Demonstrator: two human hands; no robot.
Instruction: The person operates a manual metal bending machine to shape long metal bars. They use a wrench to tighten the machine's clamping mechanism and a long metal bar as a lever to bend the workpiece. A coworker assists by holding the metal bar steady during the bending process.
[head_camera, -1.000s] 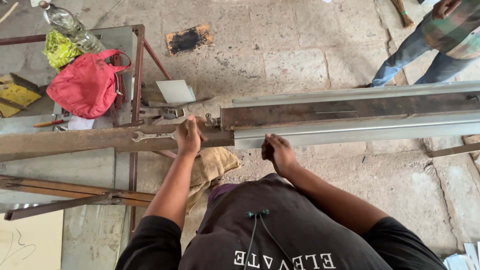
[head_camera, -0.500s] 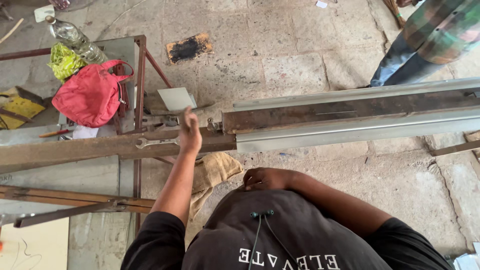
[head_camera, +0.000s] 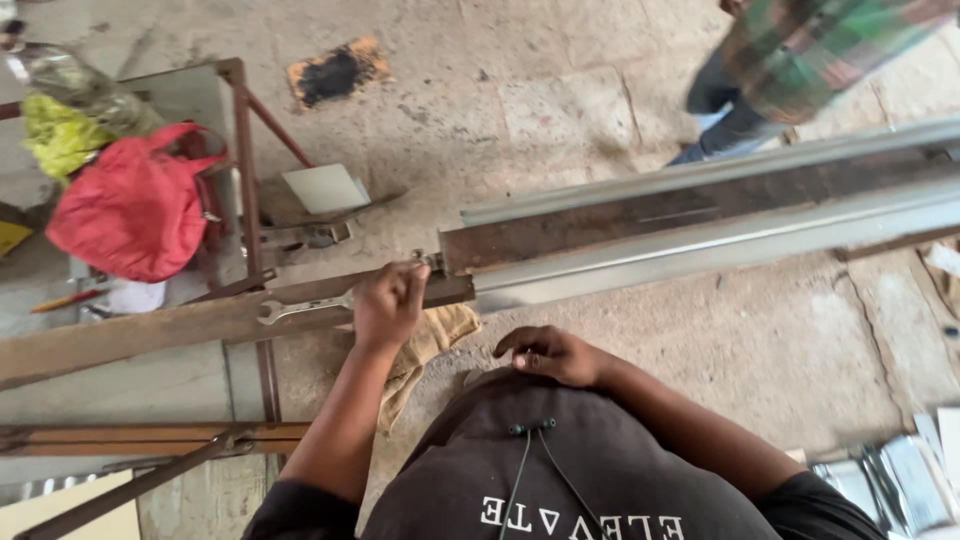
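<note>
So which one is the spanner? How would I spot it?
Find the long rusty beam running across the picture. The spanner lies flat on top of it, just beside the left hand. It is the only slim, silvery, open-ended tool on that brown metal.

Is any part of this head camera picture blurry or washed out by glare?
Head view: the other person at top right is smeared by motion blur; the left hand and spanner are fairly sharp; light is soft and even, with mild sheen on the pale metal channel; straight beams bow slightly.
</note>
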